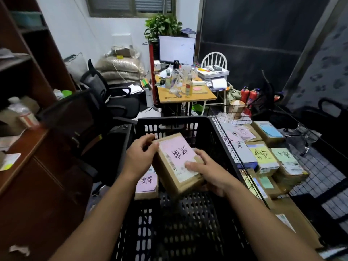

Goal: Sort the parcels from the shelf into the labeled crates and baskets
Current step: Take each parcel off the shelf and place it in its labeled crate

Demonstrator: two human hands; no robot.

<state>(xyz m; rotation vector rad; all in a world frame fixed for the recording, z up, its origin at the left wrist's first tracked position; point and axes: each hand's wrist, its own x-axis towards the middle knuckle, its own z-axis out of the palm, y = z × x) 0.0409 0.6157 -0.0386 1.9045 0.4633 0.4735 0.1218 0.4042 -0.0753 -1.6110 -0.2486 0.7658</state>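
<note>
I hold the parcel (176, 166) in both hands above the black crate (169, 120), inside its walls but clear of its floor. Its long axis runs from far left to near right, and the near right end sits lower, so the broad top face tilts up toward me. The writing on it reads upside down from where I stand.

My left hand (141, 159) wraps the far left end, fingers curled over the top corner and the wrist bent inward. My right hand (209, 172) clamps the near right end, with the thumb (192, 164) flat on the top face and the fingers underneath, out of sight. Both forearms reach in over the near rim.

The parcel is a flat brown cardboard box with a pink label (178, 150) bearing large handwritten black characters, and a white printed slip along one edge.

A second parcel with a pink label (146, 183) lies on the crate floor below my left wrist.
</note>
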